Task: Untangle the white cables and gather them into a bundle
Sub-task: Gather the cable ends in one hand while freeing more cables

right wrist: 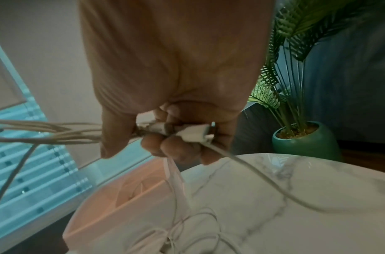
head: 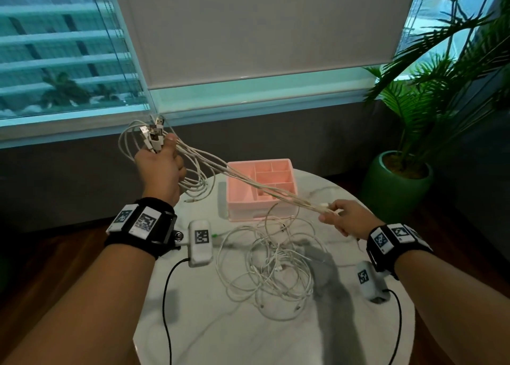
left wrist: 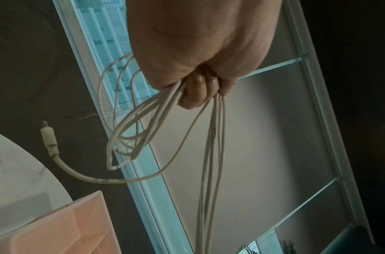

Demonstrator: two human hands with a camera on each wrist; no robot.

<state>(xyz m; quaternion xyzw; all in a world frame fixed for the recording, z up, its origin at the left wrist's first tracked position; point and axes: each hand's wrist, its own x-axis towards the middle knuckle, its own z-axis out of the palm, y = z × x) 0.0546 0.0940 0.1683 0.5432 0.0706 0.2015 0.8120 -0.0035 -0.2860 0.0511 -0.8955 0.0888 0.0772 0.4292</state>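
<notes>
Right hand (head: 348,217) and left hand (head: 162,168) clenched around white cables (head: 248,184) stretched between them.

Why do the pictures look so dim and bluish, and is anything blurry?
Head view: cool window light, arms shadow the marble table, straight edges bow. Left wrist view: dark corners, palm close and soft. Right wrist view: loose cables on the table smear.

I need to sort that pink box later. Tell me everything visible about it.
The pink organiser box looks like smooth plastic, square and open-topped, split by inner dividers into several compartments. It stands upright on the round marble table, near its far edge. The stretched white cables pass over it; whether they touch it cannot be told.
</notes>
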